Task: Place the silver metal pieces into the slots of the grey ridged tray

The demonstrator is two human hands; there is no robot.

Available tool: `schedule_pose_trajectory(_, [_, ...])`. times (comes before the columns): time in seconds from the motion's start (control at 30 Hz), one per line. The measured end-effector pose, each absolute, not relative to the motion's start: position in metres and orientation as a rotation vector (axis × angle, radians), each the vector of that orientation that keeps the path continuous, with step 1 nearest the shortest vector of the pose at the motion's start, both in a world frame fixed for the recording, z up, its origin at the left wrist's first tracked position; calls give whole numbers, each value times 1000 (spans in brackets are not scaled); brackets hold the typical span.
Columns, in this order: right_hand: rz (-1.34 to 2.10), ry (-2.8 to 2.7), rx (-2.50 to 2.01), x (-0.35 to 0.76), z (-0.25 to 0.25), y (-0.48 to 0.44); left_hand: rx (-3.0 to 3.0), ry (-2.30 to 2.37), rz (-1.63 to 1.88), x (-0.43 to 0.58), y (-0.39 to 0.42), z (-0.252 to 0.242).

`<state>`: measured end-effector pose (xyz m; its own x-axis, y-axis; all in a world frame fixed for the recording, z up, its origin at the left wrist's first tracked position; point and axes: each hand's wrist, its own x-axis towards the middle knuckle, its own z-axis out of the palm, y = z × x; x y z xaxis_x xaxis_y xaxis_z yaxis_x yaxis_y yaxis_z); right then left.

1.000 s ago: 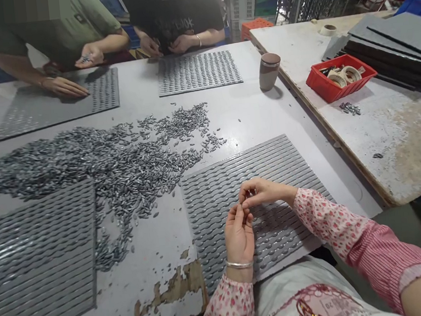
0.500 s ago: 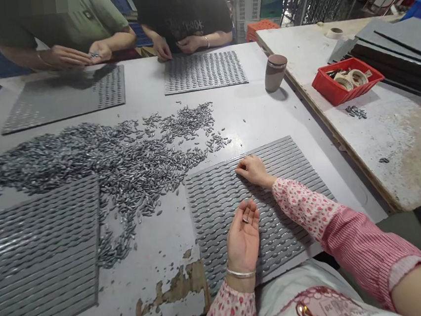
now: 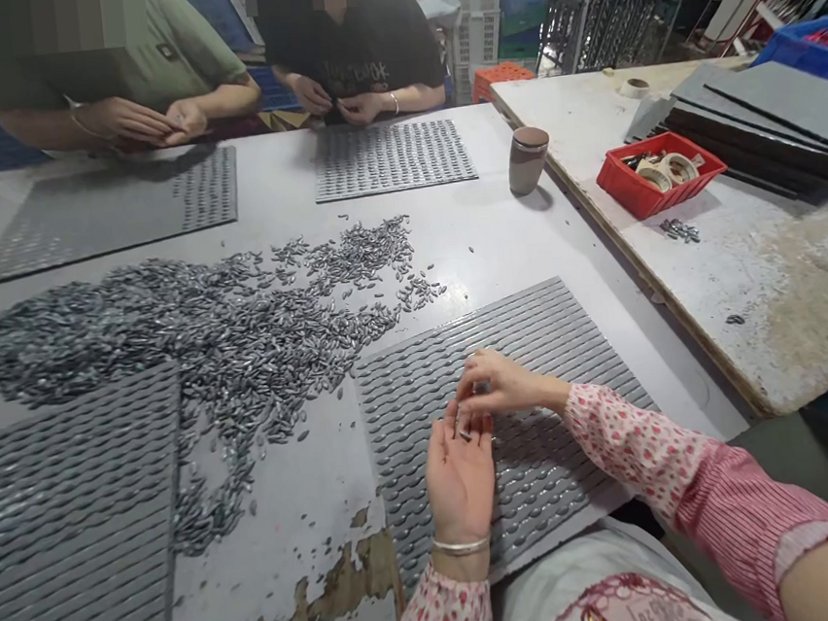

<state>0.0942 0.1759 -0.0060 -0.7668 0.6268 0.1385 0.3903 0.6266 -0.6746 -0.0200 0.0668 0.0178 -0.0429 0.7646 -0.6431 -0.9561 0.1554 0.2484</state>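
My left hand (image 3: 461, 487) is turned palm up over the grey ridged panel (image 3: 533, 328), its fingers bent, with a small grey spindle-shaped piece (image 3: 465, 434) resting on them. Over those fingertips comes my right hand (image 3: 498, 380), palm down, with thumb and fingers curled together. Whether a piece sits in the right fingertips is hidden. The panel carries rows of wavy ridges on the left and straighter ridges on the right. Beyond it spreads a large heap of grey spindle-shaped pieces (image 3: 239, 318).
A second ridged panel (image 3: 68, 519) lies at left. Across the table, two people work at other panels (image 3: 112, 213). A lidded cup (image 3: 528, 161) stands near the table edge. The side table holds a red tray (image 3: 657, 175) with tape rolls and stacked dark boards (image 3: 769, 120).
My right hand has come back from the panel's far part to my left fingertips. The piece stays on my left fingers. The view has shifted slightly.
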Motion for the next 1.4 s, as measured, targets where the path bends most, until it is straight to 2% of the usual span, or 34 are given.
schedule_pose_trajectory(0.07, [908, -2577, -692, 100, 2, 161, -275, 735, 1438, -19, 68, 18])
schedule_pose_trajectory(0.3, [946, -2473, -677, 102, 2, 144, -196, 748, 1420, -10, 69, 15])
schedule_pose_trajectory(0.47, [1094, -2182, -906, 104, -7, 171, -211, 940, 1371, -13, 67, 15])
schedule_pose_trajectory(0.57, [869, -2346, -1222, 109, -15, 202, -248, 997, 1339, -15, 65, 14])
schedule_pose_trajectory(0.67, [617, -2567, -1349, 112, -23, 228, -260, 989, 1334, -16, 62, 10])
schedule_pose_trajectory(0.87, [493, -2799, -1390, 108, -27, 246, -274, 993, 1323, -15, 58, 5])
schedule_pose_trajectory(1.1, [606, -2899, -1509, 99, -19, 264, -297, 995, 1310, -13, 58, 5])
schedule_pose_trajectory(1.33, [734, -2744, -1561, 102, -16, 272, -253, 994, 1286, -12, 53, 2])
schedule_pose_trajectory(1.4, [762, -2675, -1511, 109, -18, 268, -85, 1078, 1279, -20, 53, 1])
